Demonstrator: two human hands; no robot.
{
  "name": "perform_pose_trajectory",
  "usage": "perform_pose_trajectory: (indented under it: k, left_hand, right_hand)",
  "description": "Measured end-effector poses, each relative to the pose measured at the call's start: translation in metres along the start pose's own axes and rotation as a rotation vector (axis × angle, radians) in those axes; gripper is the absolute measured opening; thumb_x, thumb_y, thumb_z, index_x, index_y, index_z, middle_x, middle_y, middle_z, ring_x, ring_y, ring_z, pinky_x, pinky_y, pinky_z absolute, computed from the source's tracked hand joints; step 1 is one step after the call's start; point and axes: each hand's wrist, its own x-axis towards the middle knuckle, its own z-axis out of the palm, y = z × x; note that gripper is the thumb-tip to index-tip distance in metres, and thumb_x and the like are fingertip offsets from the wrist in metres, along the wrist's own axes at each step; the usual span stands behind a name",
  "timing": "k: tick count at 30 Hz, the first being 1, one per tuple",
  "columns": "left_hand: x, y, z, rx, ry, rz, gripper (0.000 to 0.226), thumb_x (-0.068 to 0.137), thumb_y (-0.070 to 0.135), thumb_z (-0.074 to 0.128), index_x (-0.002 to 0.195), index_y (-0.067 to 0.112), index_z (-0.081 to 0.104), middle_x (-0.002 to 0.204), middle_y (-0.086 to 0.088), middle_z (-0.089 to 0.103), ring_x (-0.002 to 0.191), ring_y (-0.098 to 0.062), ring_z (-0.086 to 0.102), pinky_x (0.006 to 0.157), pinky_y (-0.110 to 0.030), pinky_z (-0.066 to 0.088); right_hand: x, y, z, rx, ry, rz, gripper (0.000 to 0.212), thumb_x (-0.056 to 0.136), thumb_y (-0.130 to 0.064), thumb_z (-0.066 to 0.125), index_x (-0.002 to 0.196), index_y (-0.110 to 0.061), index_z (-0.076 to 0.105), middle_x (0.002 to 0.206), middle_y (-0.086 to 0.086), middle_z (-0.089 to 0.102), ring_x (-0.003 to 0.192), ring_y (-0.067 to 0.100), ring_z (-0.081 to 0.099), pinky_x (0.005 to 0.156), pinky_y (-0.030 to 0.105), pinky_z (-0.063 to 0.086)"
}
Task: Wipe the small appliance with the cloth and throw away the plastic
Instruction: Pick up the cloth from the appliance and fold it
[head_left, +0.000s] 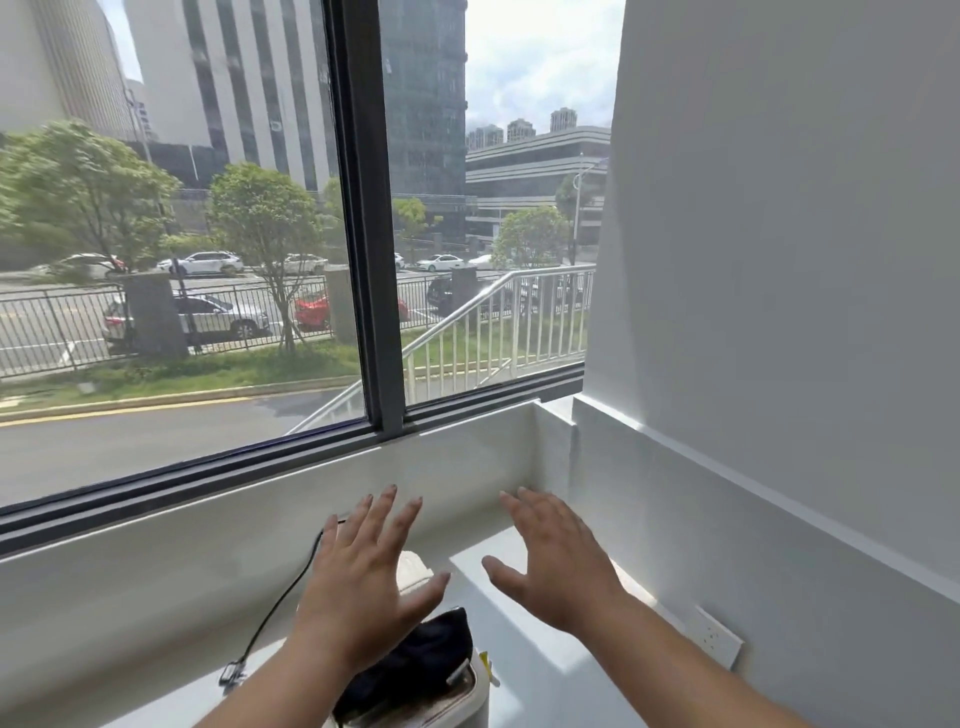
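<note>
Both hands are raised in front of me with fingers spread and nothing in them. My left hand (363, 577) hovers over a small cream-white appliance (457, 701) at the bottom centre, mostly hidden by my forearm. A dark cloth (415, 660) lies bunched on top of the appliance. My right hand (556, 561) is held to the right of it, above the white counter (545, 670). A small yellow and white scrap (485, 662) sticks out at the appliance's right edge; I cannot tell whether it is plastic.
A black cable (283, 603) with a plug (231, 675) runs along the white sill wall on the left. A large dark-framed window (371, 260) fills the view ahead. A grey wall with a white socket (717, 642) stands to the right.
</note>
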Motion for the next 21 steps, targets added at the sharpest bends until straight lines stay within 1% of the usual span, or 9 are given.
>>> perform_pose_trajectory:
  k: [4,8,12,14,18,20,21]
  left_hand:
    - [-0.015,-0.022,-0.001,0.018,0.0,-0.021,0.095,0.082,0.088,0.034,0.165,0.047,0.013,0.177,0.01,0.004,0.164,-0.017,0.004,0.13,-0.046,-0.004]
    - [-0.03,-0.038,0.003,0.012,-0.007,-0.044,0.095,0.082,0.089,0.033,0.165,0.046,0.015,0.177,0.01,0.006,0.163,-0.014,0.001,0.131,-0.046,-0.005]
    - [-0.045,-0.055,0.01,0.011,-0.03,-0.066,0.097,0.081,0.09,0.031,0.165,0.049,0.007,0.177,0.01,-0.002,0.163,-0.014,-0.004,0.129,-0.043,-0.012]
    - [-0.053,-0.061,0.014,0.023,-0.044,-0.076,0.097,0.08,0.091,0.028,0.164,0.05,0.004,0.177,0.01,-0.003,0.163,-0.014,-0.006,0.129,-0.043,-0.014]
    - [-0.063,-0.071,0.022,-0.011,-0.077,-0.097,0.097,0.079,0.091,0.029,0.164,0.051,0.004,0.177,0.01,-0.002,0.163,-0.014,-0.005,0.13,-0.045,-0.008]
    - [-0.068,-0.075,0.026,0.009,-0.101,-0.088,0.098,0.078,0.092,0.027,0.164,0.051,0.003,0.177,0.012,-0.003,0.163,-0.013,-0.007,0.13,-0.045,-0.009]
    - [-0.07,-0.076,0.028,0.018,-0.11,-0.083,0.099,0.078,0.092,0.027,0.164,0.05,0.006,0.177,0.013,-0.002,0.163,-0.012,-0.006,0.13,-0.046,-0.011]
  right_hand:
    - [0.003,-0.025,0.015,-0.012,-0.037,-0.033,0.088,0.092,-0.076,0.04,0.166,-0.038,0.012,0.176,-0.003,0.014,0.162,0.02,0.005,0.13,0.039,0.006]
    - [0.004,-0.048,0.029,-0.019,-0.072,-0.062,0.089,0.091,-0.077,0.038,0.166,-0.037,0.013,0.176,-0.003,0.015,0.162,0.02,0.004,0.13,0.039,0.005]
    - [0.001,-0.067,0.044,-0.038,-0.096,-0.076,0.089,0.091,-0.076,0.04,0.166,-0.037,0.015,0.176,-0.003,0.016,0.162,0.021,0.006,0.13,0.037,0.004]
    - [0.0,-0.074,0.05,-0.048,-0.109,-0.075,0.089,0.09,-0.076,0.041,0.166,-0.037,0.015,0.175,-0.002,0.018,0.162,0.021,0.008,0.13,0.038,0.007]
    - [-0.004,-0.086,0.063,-0.05,-0.153,-0.068,0.089,0.089,-0.077,0.042,0.165,-0.038,0.017,0.174,-0.002,0.021,0.161,0.022,0.011,0.13,0.039,0.011]
    - [-0.007,-0.09,0.067,-0.065,-0.182,-0.069,0.088,0.087,-0.077,0.042,0.163,-0.036,0.024,0.17,-0.001,0.031,0.157,0.024,0.022,0.128,0.039,0.019]
    - [-0.008,-0.093,0.069,-0.081,-0.199,-0.07,0.086,0.085,-0.078,0.042,0.159,-0.035,0.033,0.164,-0.002,0.04,0.151,0.024,0.032,0.124,0.04,0.027]
